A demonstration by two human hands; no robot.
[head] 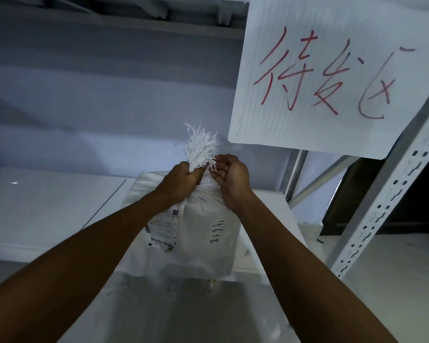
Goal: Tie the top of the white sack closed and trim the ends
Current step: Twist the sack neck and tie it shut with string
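Note:
A white sack (203, 238) stands upright in the middle of the view, with a printed label on its left face and handwritten digits on its front. Its top is bunched into a neck, and a tuft of frayed white ends (201, 147) sticks up above it. My left hand (183, 180) is fisted around the neck just below the tuft. My right hand (230, 178) is at the right side of the neck, fingers curled, pinching a few loose strands. No cutting tool is in view.
A white sign with red handwriting (332, 70) hangs at the upper right. A perforated metal rack upright (391, 194) slants down the right side. White flat surfaces (47, 206) lie to the left and behind the sack.

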